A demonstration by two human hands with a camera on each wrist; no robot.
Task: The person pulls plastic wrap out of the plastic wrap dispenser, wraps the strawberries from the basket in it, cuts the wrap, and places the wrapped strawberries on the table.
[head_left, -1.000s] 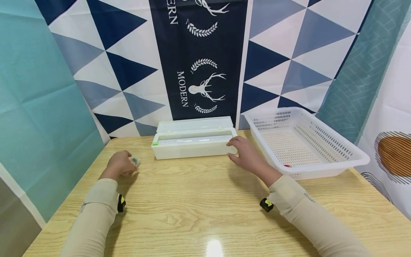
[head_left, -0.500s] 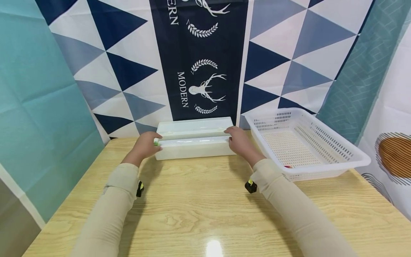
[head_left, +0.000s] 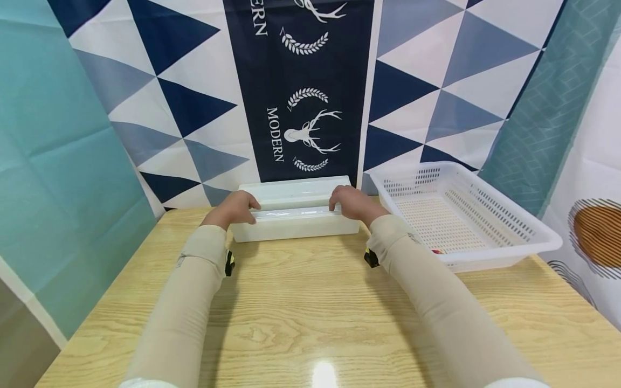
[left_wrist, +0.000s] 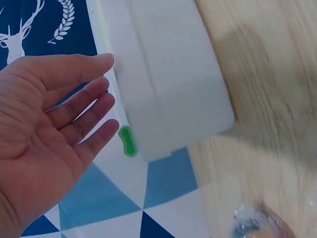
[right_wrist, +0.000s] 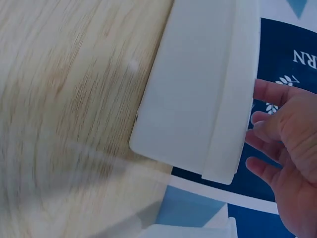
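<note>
One long white box [head_left: 298, 229] stands at the back of the worktop [head_left: 291, 307], its long axis running left to right along the patterned backdrop [head_left: 310, 129]. Its single lid [head_left: 296, 187] is raised behind it; one clear shiny strip [head_left: 296, 212] lies lengthwise along its top.

Two hands flank it. The left hand [head_left: 236, 206] is at the box's left end, fingers parted and slack, released, beside one green piece [left_wrist: 128, 142] on the rim. The right hand [head_left: 354, 203] is at the box's right end, fingers loosely bent and released; whether its tips touch the strip is hard to tell.

To the right of the box sits one white basket [head_left: 509, 251], with one red scrap [head_left: 437, 251] partly hidden by its rim. Off the box's left end, one clear-wrapped object [left_wrist: 255, 223] is cut off and blurred in the left wrist view.
</note>
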